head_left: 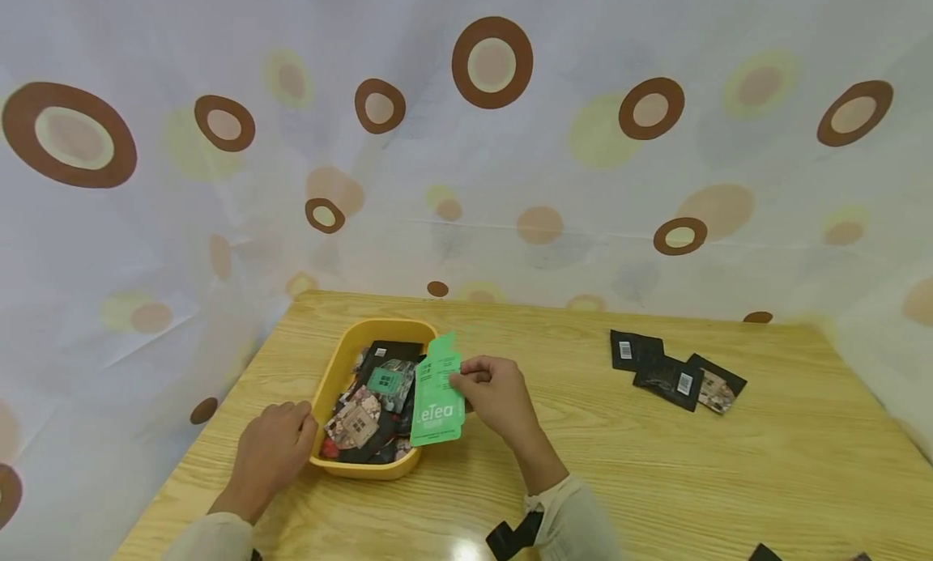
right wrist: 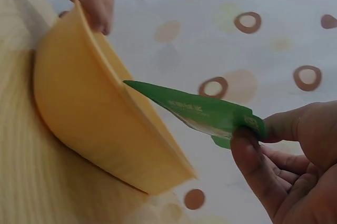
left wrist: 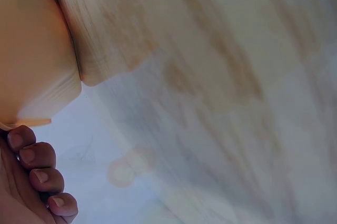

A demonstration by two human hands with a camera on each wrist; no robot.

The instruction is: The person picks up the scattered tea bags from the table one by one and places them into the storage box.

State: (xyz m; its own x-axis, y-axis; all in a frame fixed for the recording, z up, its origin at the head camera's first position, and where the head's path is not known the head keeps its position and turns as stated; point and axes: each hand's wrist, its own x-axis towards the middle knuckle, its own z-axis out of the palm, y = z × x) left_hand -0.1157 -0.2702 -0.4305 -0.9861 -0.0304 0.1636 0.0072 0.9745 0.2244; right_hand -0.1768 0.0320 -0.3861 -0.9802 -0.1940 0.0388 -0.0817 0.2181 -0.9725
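My right hand (head_left: 499, 395) pinches a flat green tea packet (head_left: 437, 395) lettered "LeTea" between thumb and fingers. The packet stands tilted at the right rim of a yellow plastic bin (head_left: 328, 383). Seen from the right wrist, the green packet (right wrist: 205, 111) reaches toward the bin's edge (right wrist: 105, 124). My left hand (head_left: 273, 448) grips the bin's near left rim, its fingers curled there in the left wrist view too. Inside the bin lie several black sachets, one with a teal label (head_left: 385, 381) and one with a pinkish picture (head_left: 357, 423).
On the right part of the wooden table (head_left: 554, 464), two black sachets (head_left: 666, 380) overlap a third with a brownish picture (head_left: 717, 389). A white curtain with brown circles (head_left: 408, 164) hangs behind the table and along its left side.
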